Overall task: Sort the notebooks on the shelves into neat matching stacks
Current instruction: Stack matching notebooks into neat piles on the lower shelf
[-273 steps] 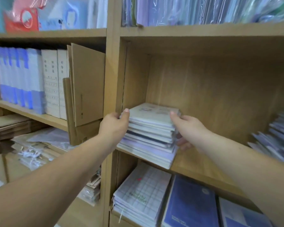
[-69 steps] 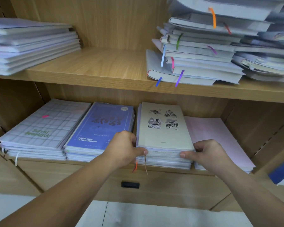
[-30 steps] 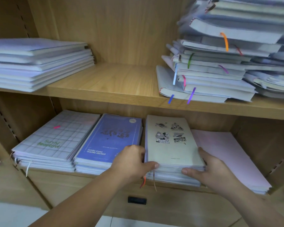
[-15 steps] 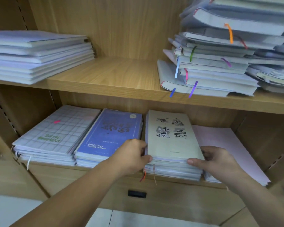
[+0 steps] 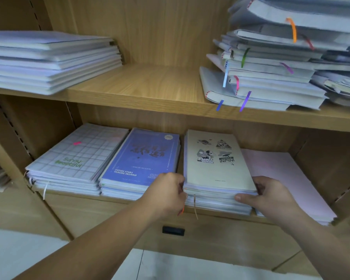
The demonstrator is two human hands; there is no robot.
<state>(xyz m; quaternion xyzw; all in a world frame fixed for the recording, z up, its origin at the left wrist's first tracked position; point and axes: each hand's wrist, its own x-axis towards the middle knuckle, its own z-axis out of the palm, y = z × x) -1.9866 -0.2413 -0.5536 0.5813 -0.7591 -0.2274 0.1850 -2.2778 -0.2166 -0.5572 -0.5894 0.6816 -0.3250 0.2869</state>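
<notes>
A stack of notebooks topped by a beige cover with space drawings (image 5: pixel 216 164) lies on the lower shelf (image 5: pixel 216 216). My left hand (image 5: pixel 168 194) grips the stack's front left corner. My right hand (image 5: pixel 265 196) grips its front right corner, thumb on the front edge. To the left lie a blue-covered stack (image 5: pixel 141 158) and a grid-patterned stack (image 5: pixel 75 156). A pink-covered stack (image 5: pixel 287 178) lies to the right, partly behind my right hand.
On the upper shelf (image 5: pixel 150 91) a neat pale stack (image 5: pixel 45 57) sits at the left. An untidy heap of notebooks with coloured ribbon markers (image 5: pixel 271 63) sits at the right. Below the lower shelf is a wooden panel with a small black handle (image 5: pixel 173 230).
My right hand has slid forward from the stack's right side to its front right corner. The beige-topped stack now sits squarer. My left hand stays at the left corner.
</notes>
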